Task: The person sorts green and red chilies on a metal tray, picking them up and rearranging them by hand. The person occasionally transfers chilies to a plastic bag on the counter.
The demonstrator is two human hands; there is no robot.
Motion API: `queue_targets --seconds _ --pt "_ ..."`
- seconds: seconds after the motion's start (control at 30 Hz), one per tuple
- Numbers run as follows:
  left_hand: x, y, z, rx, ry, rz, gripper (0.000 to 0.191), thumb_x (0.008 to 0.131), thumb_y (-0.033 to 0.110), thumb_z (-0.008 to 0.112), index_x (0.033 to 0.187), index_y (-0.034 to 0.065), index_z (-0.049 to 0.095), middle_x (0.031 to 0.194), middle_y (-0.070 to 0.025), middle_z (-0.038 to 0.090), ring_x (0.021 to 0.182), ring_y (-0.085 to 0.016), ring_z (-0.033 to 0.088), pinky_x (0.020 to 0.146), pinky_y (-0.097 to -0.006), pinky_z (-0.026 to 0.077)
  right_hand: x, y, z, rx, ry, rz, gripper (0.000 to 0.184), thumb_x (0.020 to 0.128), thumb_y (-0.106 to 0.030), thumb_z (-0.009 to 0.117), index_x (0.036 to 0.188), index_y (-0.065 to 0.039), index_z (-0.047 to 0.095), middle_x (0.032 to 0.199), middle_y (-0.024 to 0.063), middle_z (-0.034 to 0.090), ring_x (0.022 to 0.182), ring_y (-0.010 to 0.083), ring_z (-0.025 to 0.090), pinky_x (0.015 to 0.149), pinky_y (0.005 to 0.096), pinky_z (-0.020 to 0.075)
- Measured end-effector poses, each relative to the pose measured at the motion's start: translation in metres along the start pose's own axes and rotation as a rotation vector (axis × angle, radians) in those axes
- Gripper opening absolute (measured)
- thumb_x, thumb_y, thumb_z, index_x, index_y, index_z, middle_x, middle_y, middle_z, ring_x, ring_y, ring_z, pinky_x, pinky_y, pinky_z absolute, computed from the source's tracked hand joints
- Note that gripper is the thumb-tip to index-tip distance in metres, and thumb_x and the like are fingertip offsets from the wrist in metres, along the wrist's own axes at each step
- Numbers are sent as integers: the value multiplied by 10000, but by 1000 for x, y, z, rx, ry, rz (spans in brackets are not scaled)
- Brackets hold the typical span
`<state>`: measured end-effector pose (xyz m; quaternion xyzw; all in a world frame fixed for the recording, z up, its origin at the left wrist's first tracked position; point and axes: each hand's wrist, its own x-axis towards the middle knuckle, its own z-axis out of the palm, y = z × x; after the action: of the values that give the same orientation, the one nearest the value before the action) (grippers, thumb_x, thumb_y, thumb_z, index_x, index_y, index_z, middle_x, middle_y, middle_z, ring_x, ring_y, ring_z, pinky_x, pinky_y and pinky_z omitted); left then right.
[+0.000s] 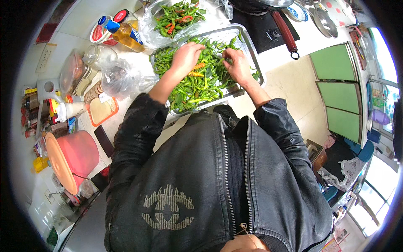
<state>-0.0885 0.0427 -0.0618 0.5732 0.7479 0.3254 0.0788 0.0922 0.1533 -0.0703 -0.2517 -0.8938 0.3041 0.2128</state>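
A metal tray [262, 74] holds a heap of green chili peppers [201, 89] with leaves and a few orange ones among them. My left hand [188, 56] is over the upper middle of the heap, fingers bent down; whatever lies under its fingertips is hidden. On the right side of the heap, my right hand [238, 64] has its thumb and fingers curled close to some green peppers. Whether it pinches one cannot be made out. Just beyond the tray, a clear plastic bag [151, 23] contains more green and red chili peppers [178, 19].
At the right back, a pan with a red handle [281, 28] sits on a black cooktop [261, 37]. On the left counter are a bottle [124, 34], a glass jar [99, 56], a plastic bag [121, 78], a phone [104, 141] and a red bucket with an orange lid [80, 154].
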Motion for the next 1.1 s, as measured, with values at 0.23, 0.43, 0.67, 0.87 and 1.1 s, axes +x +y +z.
queue_targets --seconds 0.23,0.43,0.67,0.87,1.1 --pt "46 1 43 329 -169 24 166 769 89 565 930 101 605 946 -107 556 952 -293 528 792 -385 444 -18 35 -26 238 163 265 267 679 -136 759 831 -11 579 713 65 526 620 184 504 586 308 428" --pt "48 -1 33 266 -35 141 209 772 92 612 956 58 519 934 -95 558 926 -275 537 764 -381 445 -40 74 -44 842 159 636 156 764 -106 715 795 -24 586 640 -26 531 568 57 440 536 202 382" --pt "57 32 58 -293 -156 -250 323 772 138 673 1014 33 486 722 -63 565 626 -142 542 594 -276 456 -39 75 -50 1396 80 804 111 866 -101 579 911 1 567 782 67 594 656 145 561 616 259 489" --pt "39 52 101 130 -202 -61 277 647 100 703 899 49 599 823 -119 572 814 -314 565 718 -405 459 -42 77 -67 1581 94 910 154 903 -88 493 1008 20 524 814 109 580 726 196 580 667 303 520" --pt "34 47 112 58 16 -126 231 694 118 687 902 58 605 918 -112 545 839 -311 566 744 -401 460 -44 83 -70 1350 -82 866 121 846 -97 585 932 -13 572 580 22 508 481 114 462 460 243 397"
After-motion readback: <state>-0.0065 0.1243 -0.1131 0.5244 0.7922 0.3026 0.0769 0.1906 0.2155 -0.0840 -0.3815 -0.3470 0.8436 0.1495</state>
